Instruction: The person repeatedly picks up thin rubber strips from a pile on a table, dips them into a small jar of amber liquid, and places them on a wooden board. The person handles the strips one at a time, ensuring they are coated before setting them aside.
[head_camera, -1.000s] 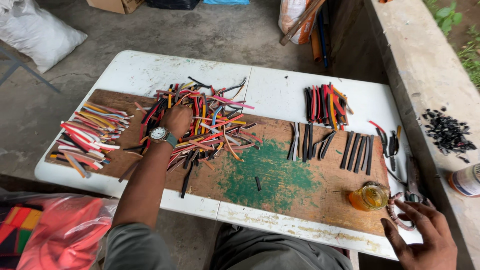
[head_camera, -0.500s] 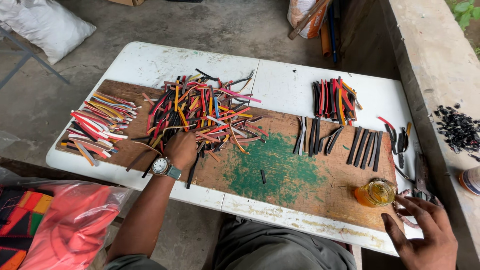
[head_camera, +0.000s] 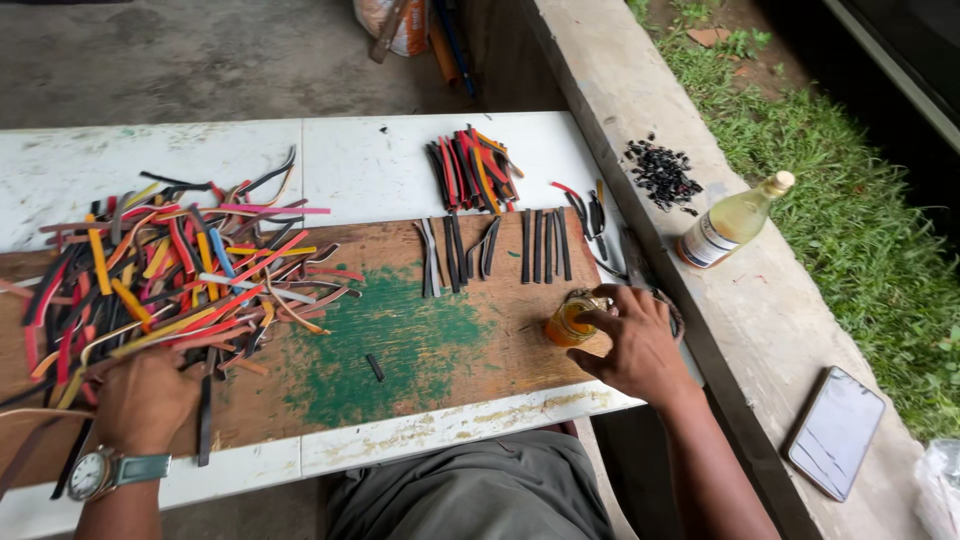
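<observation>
Concrete ledge (head_camera: 640, 110) is running along the right side, carrying a bottle (head_camera: 728, 222) of pale liquid, a scatter of black bits (head_camera: 662, 175) and a flat phone (head_camera: 834, 430). White bench (head_camera: 380, 165) is standing beside it, bearing a worn wooden board (head_camera: 440, 350) with a green paint patch. A heap of coloured strips (head_camera: 170, 275) is covering the left of the board, while black strips (head_camera: 540, 245) are lying in a neat row toward the right, near a small bundle (head_camera: 468, 168). The left hand (head_camera: 145, 398), wearing a watch (head_camera: 92, 472), is lying palm down at the heap's near edge, fingers together over the strips. The right hand (head_camera: 632, 345) is reaching in from the right, wrist bent, fingers closing around a small jar (head_camera: 570, 322) of amber liquid on the board's right end. The step seems to be steadying or picking up that jar; the next move probably calls for a firm, level grip so nothing spills.
</observation>
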